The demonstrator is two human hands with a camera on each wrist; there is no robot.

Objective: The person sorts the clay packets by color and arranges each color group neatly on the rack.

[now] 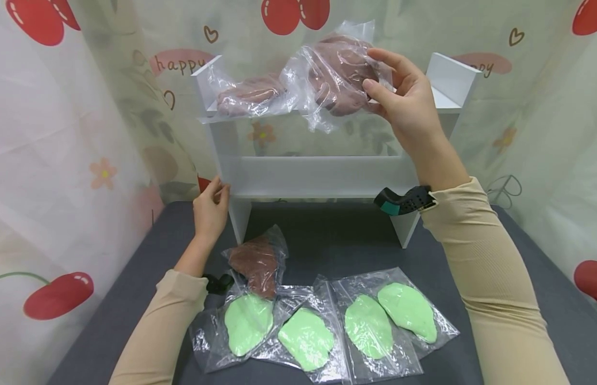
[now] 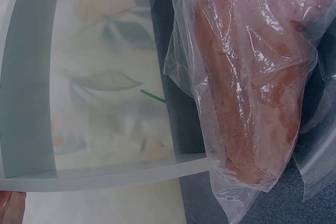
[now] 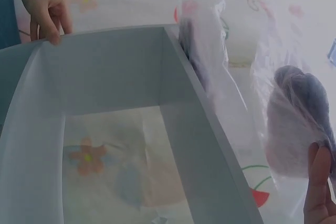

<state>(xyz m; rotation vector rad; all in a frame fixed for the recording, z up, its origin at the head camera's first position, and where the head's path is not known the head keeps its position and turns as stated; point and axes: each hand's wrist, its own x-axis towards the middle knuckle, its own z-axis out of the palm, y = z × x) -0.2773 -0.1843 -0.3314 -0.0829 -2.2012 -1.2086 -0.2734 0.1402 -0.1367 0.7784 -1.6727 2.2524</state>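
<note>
My right hand pinches a clear plastic bag of brown clay-like material between thumb and fingers, over the top of a white shelf unit. Left of it, a second bag of brownish-pink material lies on the top board, its film meeting the held bag. Lower down, my left hand grips the front edge of the unit's left side panel; in the right wrist view the left hand's fingers bend at that edge. Below, a bag with a darker brown piece lies on the table.
Along the front of the dark table lie clear bags with flat light-green pieces, the left one partly under the brown bag. Patterned curtains enclose the back and sides. A thin cable coils at the back right.
</note>
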